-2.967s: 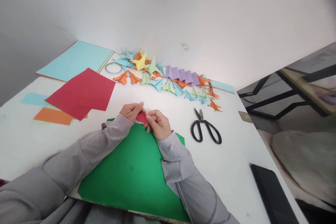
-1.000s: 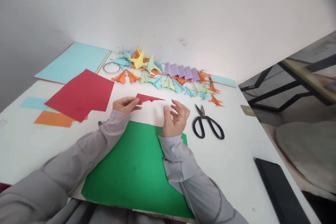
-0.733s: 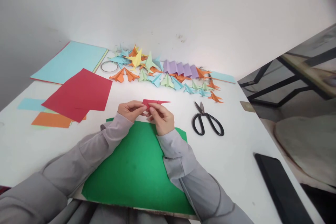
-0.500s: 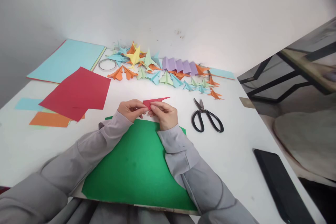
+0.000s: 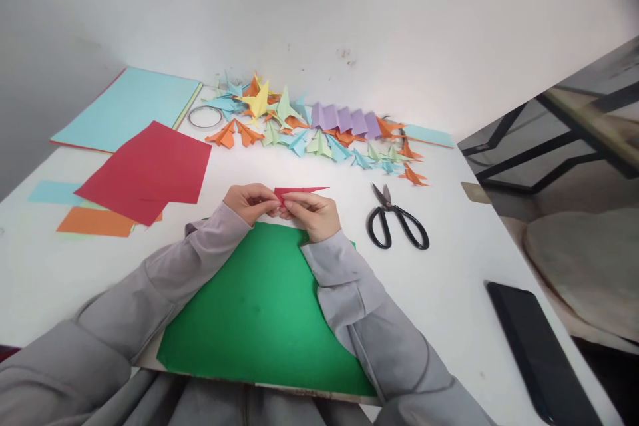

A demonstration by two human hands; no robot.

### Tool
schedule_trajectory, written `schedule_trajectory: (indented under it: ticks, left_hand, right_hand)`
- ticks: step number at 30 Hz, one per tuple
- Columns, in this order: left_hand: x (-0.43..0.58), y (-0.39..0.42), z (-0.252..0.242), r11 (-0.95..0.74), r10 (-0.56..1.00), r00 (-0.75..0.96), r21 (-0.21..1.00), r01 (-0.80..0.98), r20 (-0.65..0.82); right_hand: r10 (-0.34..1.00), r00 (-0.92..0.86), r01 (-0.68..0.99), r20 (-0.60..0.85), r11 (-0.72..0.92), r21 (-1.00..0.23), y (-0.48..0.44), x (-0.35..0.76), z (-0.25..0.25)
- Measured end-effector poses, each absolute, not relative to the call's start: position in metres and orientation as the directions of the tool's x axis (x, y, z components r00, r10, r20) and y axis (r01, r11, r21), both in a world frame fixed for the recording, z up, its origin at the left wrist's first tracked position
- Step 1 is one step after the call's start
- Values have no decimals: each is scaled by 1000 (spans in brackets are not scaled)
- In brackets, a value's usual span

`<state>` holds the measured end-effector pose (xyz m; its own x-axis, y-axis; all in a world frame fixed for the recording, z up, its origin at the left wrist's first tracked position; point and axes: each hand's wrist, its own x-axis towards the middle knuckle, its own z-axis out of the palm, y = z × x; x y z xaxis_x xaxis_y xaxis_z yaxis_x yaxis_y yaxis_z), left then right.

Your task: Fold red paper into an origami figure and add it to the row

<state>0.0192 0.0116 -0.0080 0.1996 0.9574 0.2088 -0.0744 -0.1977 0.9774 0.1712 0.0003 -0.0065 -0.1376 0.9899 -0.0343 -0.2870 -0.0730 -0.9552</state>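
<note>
Between my fingertips is a small folded piece of red paper, its thin pointed end stretching to the right. My left hand pinches its left end, thumb against fingers. My right hand is closed on its middle, and the fingers cover much of the lower folds. Both hands are held over the far edge of a green sheet, with their fingertips nearly meeting. Black-handled scissors lie slightly open on the table, to the right of my right hand.
Folded paper figures in several colours line the wall, along with a pleated purple paper. Red sheets, orange paper strips, light-blue sheets and a tape roll are on the left. A black phone lies near the right edge.
My fingertips have drawn closer together on the folded red paper, and my right fingers now cover more of it. The view has shifted slightly.
</note>
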Motion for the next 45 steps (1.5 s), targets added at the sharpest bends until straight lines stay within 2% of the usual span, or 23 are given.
schedule_trajectory:
  ticks: [7, 20, 31, 45]
  left_hand:
    - [18, 12, -5, -152, 959, 234, 988, -41, 157]
    - [18, 12, -5, -150, 954, 259, 988, -24, 151]
    - [23, 10, -4, -45, 988, 145, 998, -53, 52]
    - [25, 10, -5, -20, 994, 106, 997, -73, 27]
  right_hand:
    - [997, -74, -248, -28, -45, -968, 0, 171, -10]
    - [997, -58, -265, -44, -58, -962, 0, 173, -13]
    - [992, -94, -254, -89, -110, -961, 2, 174, -13]
    - [993, -80, -235, -82, -98, -967, -1, 169, -7]
